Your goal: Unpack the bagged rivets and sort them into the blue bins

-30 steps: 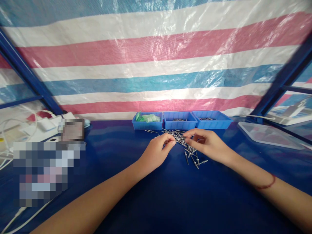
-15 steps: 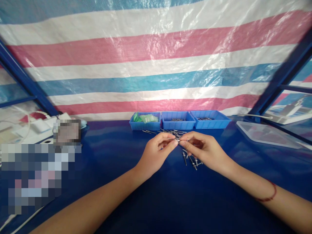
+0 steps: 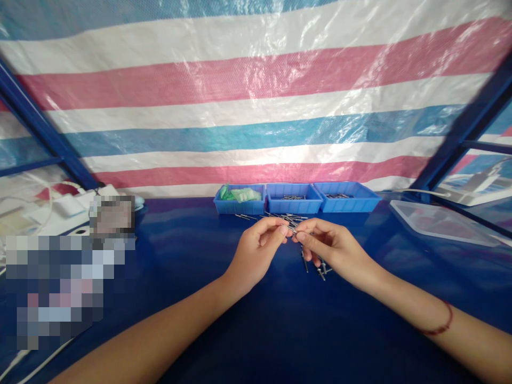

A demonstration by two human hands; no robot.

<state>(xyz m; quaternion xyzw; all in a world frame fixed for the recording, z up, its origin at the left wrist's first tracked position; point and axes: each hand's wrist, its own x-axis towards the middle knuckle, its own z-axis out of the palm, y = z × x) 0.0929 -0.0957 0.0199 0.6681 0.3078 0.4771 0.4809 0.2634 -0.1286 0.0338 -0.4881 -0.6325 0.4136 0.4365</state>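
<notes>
My left hand (image 3: pixel 258 249) and my right hand (image 3: pixel 334 246) meet fingertip to fingertip just above a loose heap of small metal rivets (image 3: pixel 294 220) on the blue table (image 3: pixel 248 325). Both hands are pinched shut on one thin rivet (image 3: pixel 293 231) held between them. More rivets lie under and beside my right hand. My right wrist wears a red string bracelet (image 3: pixel 440 326).
Three blue bins stand in a row at the table's back: the left bin (image 3: pixel 239 200) holds green bags, the middle bin (image 3: pixel 294 199) and right bin (image 3: pixel 346 197) hold metal pieces. A clear plastic lid (image 3: pixel 440 221) lies at right. White cables and a blurred patch sit at left. Striped tarp behind.
My hands lifted from the heap and came together, fingertips meeting on a single rivet. They have held nearly still over the last half second.
</notes>
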